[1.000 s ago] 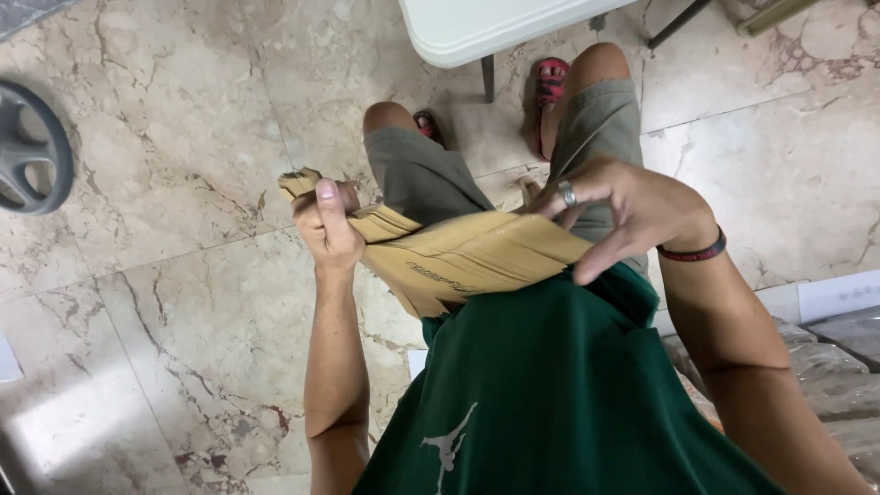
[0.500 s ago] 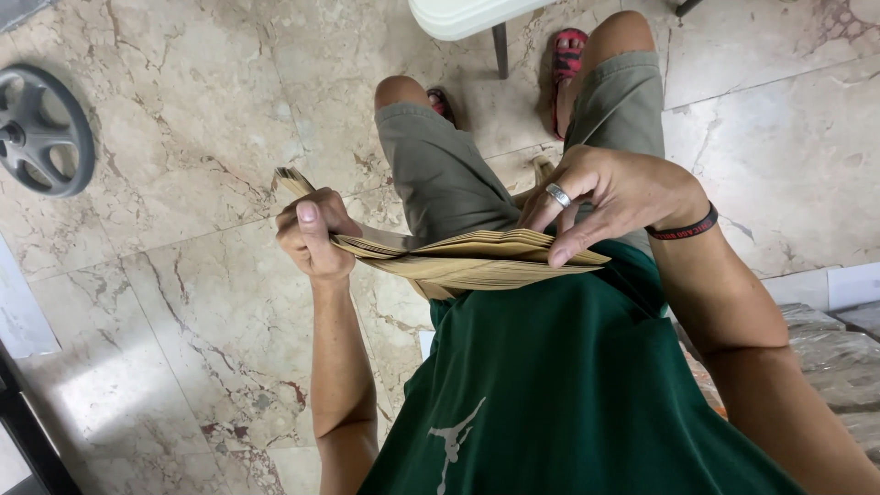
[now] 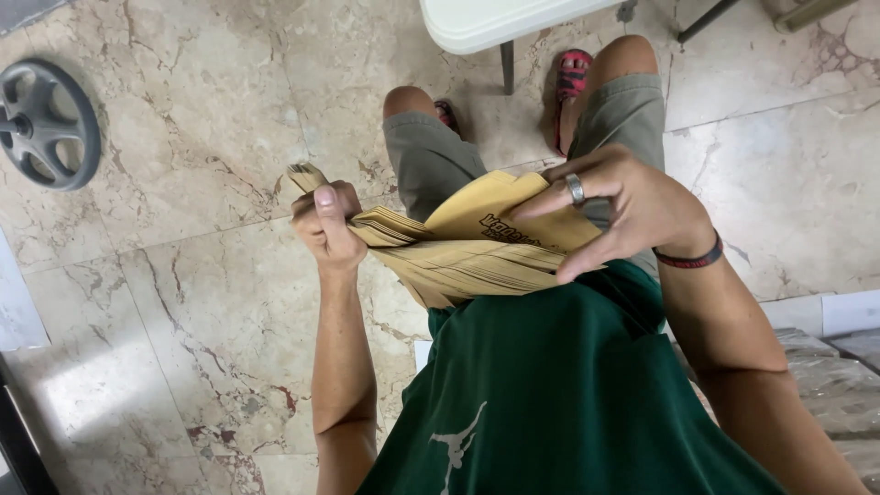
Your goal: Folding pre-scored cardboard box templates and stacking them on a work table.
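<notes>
Leftward, a grey wheel (image 3: 46,124) is lying on the marble floor (image 3: 202,302), half cut off by the frame edge. Open floor is lying around it. The left hand (image 3: 328,225) is clamping one end of a stack of tan paper bags (image 3: 467,257) above the lap; the right hand (image 3: 619,206) is fanning the top bag, its fingers hiding the far end. A white desk (image 3: 495,18) corner is cropped above.

Fanned stack of tan envelopes (image 3: 477,252)
</notes>
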